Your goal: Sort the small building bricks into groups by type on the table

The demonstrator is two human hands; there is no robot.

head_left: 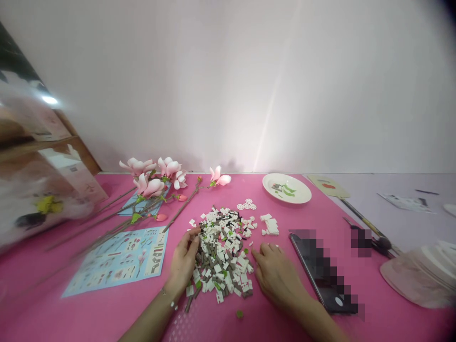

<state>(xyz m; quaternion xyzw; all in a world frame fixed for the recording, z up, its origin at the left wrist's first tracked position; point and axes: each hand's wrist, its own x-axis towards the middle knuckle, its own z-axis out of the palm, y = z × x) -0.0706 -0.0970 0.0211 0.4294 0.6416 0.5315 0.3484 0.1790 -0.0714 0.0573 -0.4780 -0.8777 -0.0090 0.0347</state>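
Observation:
A loose heap of small building-block pieces [224, 251], white, grey-brown and green, lies on the pink table. At its left edge, my left hand [185, 259] has thumb and fingers drawn together against the pieces; whatever is between them is hidden. My right hand [276, 273] rests palm down just right of the heap, fingers loosely bent and apart, with nothing visible in them. Beyond that hand sit a cluster of white pieces [270, 224] and several white lattice discs [247, 204]. A single green piece [240, 314] lies in front of the heap.
Pink magnolia stems [151, 185] and a light-blue printed sheet [121, 259] lie to the left. A white plate [302, 194] with green pieces stands behind. On the right are a dark phone [313, 270], a fan [327, 186] and a pinkish translucent container [420, 275].

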